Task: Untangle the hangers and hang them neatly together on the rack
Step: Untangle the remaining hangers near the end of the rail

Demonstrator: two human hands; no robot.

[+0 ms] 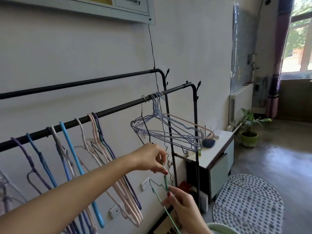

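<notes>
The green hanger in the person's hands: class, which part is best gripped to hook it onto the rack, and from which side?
Probably grip the green hanger on its thick neck, just under the hook, coming from the viewer's side. The left hand and right hand already pinch there, and the front rail lies above, beyond them.

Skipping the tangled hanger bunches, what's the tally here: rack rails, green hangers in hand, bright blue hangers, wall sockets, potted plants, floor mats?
Black rack rails: 2
Green hanger, held in both hands: 1
Bright blue hanger: 1
White wall sockets: 2
Potted plant: 1
Dotted floor mat: 1
Total: 8
</notes>
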